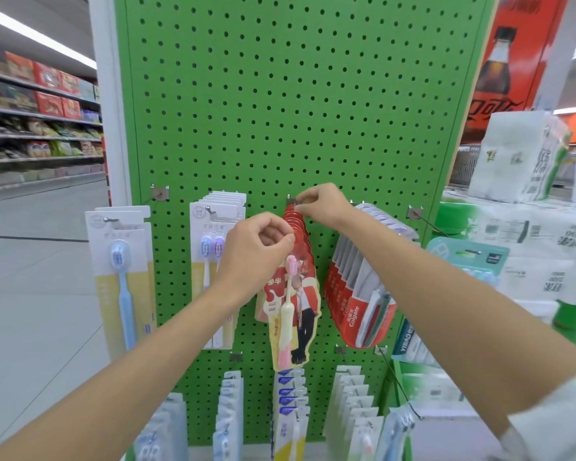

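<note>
Left hand (pixel 256 251) is pinching the top edge of the front red toothbrush card (pixel 301 291), which is hanging below the grip | right hand (pixel 320 204) is pinching the peg hook (pixel 292 201) just above | Colgate packs (pixel 353 304) are hanging to the right of the grip.

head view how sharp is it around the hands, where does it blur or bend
Head view: even, bright store light, no hard shadows; left hand, right hand at the hook and red toothbrush packs fairly sharp; edges smear, wide-angle bends the green pegboard sides.
</note>
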A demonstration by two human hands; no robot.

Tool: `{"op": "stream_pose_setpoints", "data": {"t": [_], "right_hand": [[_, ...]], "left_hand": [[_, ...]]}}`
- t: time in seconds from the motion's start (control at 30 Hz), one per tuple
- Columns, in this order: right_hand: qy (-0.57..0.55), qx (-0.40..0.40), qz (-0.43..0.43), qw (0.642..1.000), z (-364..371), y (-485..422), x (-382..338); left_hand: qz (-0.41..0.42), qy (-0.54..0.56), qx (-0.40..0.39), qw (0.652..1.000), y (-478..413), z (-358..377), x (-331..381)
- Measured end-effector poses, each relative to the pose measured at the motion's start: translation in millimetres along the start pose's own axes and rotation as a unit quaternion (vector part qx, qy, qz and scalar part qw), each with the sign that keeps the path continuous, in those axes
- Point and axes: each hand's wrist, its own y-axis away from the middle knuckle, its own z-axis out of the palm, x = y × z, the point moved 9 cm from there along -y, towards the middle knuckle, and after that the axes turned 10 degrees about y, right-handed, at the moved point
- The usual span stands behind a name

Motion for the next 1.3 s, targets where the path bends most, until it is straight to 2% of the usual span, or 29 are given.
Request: {"op": "stream_pose_setpoints", "data": {"t": [0.07,0.17,0.3,0.57,0.73,0.87,1.03,1.2,1.3], "right_hand": [[-0.010,-0.008,0.009,1.000,3,-3,0],[0.034,0.008,0.009,0.999,-5,-5,0],[0.088,0.064,0.025,0.994,-29,0,4],[0.024,0.115,0.007,0.993,-56,44,1],[-0.047,0.140,-0.013,0.989,-69,95,-5],[-0.063,0.153,-0.030,0.986,-70,136,-9],[-0.047,0.140,-0.065,0.987,-54,173,-5],[-0.097,0.121,-0.049,0.987,-33,191,17],[-0.131,0.106,-0.045,0.985,-17,198,29]], "left_hand": [[-0.002,0.004,-0.002,1.000,0,0,-1],[-0.002,0.007,-0.002,1.000,0,0,-1],[-0.002,0.000,0.002,1.000,0,2,1],[-0.027,-0.018,0.016,0.999,3,6,4],[-0.034,-0.056,0.025,0.998,7,9,12],[-0.030,-0.070,0.033,0.997,19,15,23],[-0.050,-0.031,-0.056,0.997,45,44,25],[-0.082,0.005,-0.105,0.991,68,51,5],[-0.124,0.029,-0.172,0.977,83,55,-14]]}}
